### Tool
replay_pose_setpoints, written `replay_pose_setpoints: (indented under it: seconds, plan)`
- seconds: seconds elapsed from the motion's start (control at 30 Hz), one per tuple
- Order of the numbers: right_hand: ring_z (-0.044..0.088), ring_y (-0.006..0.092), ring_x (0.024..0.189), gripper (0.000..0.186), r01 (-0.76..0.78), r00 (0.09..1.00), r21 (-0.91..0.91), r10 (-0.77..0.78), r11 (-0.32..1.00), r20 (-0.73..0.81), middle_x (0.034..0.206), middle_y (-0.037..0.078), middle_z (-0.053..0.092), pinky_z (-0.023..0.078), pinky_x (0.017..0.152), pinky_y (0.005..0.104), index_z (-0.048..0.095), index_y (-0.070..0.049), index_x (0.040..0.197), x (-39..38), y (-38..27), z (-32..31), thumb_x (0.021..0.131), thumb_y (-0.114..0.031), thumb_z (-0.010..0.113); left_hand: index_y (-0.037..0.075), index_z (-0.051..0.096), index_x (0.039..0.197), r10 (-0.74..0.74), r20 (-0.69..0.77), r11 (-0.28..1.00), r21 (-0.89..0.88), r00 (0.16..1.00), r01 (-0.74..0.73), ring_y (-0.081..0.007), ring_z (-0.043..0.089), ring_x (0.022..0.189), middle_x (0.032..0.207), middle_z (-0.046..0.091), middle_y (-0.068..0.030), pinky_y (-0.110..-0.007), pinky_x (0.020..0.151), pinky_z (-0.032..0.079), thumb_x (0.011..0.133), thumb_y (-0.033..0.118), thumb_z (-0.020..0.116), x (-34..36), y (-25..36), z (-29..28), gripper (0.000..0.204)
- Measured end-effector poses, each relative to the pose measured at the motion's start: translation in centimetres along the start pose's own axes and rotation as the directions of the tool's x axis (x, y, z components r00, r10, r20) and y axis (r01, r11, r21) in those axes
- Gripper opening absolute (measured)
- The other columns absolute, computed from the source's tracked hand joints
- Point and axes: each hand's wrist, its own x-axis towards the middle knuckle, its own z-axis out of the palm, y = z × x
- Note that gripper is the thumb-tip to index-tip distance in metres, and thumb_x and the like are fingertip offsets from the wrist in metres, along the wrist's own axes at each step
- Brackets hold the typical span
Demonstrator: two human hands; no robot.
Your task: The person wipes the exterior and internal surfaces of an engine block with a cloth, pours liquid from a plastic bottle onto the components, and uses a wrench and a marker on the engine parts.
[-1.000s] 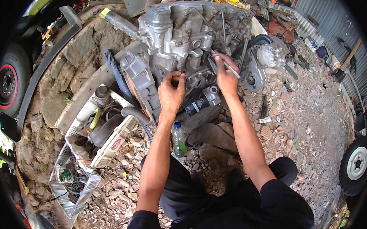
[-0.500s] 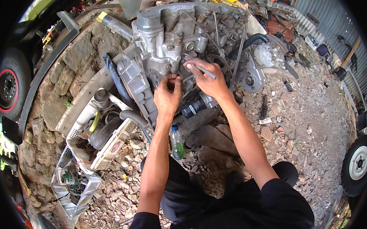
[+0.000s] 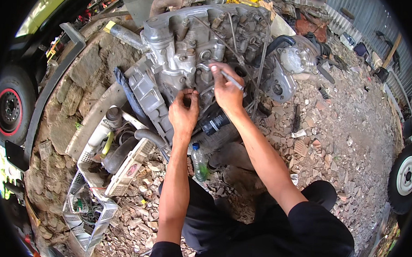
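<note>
Yr R hand [image 3: 228, 91] grips slim grey metal rod [image 3: 234, 81] against grey cast-metal engine [image 3: 205, 52], nr L edge of rubble ground [image 3: 326, 137]. L hand [image 3: 183, 115]: fingertips pinched, can't tell on what. Slack R grip cld slip rod into L fingers.

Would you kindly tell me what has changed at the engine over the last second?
The right hand moved left along the engine, nearer the left hand, bringing the metal tool it holds with it. No grip was visibly taken or released. The left hand stayed pinched at the engine's lower front, and the bottle and white crate stayed put.
</note>
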Motion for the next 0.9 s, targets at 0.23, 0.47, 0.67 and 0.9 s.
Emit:
replay_pose_setpoints:
  seconds: [0.23,0.47,0.67,0.9]
  plan:
    - [0.071,0.0192,0.092,0.015,-0.039,0.999,0.079,0.037,0.996,0.036,0.096,0.015,0.074,0.053,0.079,0.0314,0.070,-0.001,0.101,0.3,2.2,0.0,0.098,-0.013,0.062,0.009,0.072,0.102,-0.010,0.023,1.000,0.005,1.000,0.010,-0.0225,0.071,0.080,0.088,0.075,-0.0069,-0.034,0.076,0.052,0.090,0.024,0.067,0.3,0.4,-0.4,0.020]
    - [0.071,0.0182,0.095,0.017,-0.027,0.997,-0.064,0.031,0.998,0.077,0.100,0.012,0.074,0.052,0.081,0.0291,0.071,-0.003,0.102,0.6,1.7,-1.2,0.099,-0.014,0.060,0.011,0.072,0.097,0.050,-0.028,0.998,0.028,0.998,-0.050,-0.0222,0.069,0.068,0.074,0.072,-0.0039,-0.037,0.065,0.051,0.089,0.027,0.069,0.1,0.2,0.4,0.018]
    - [0.071,0.0255,0.097,0.017,-0.140,0.987,-0.080,0.145,0.987,0.072,0.105,0.013,0.074,0.053,0.084,0.0322,0.071,-0.003,0.103,0.3,0.2,-0.8,0.099,-0.014,0.060,0.012,0.072,0.099,0.064,-0.055,0.998,0.003,0.996,-0.064,-0.0213,0.069,0.068,0.076,0.072,-0.0044,-0.035,0.066,0.051,0.089,0.026,0.069,0.2,-0.5,0.3,0.017]
    - [0.067,0.0146,0.093,0.017,-0.092,0.983,0.009,0.089,0.996,0.158,0.099,0.009,0.073,0.050,0.085,0.0269,0.071,-0.001,0.104,0.2,0.9,-1.0,0.100,-0.012,0.058,0.009,0.071,0.100,0.065,-0.038,0.998,-0.019,0.997,-0.065,-0.0215,0.069,0.069,0.078,0.073,-0.0053,-0.034,0.068,0.052,0.090,0.024,0.068,0.2,0.0,0.1,0.018]
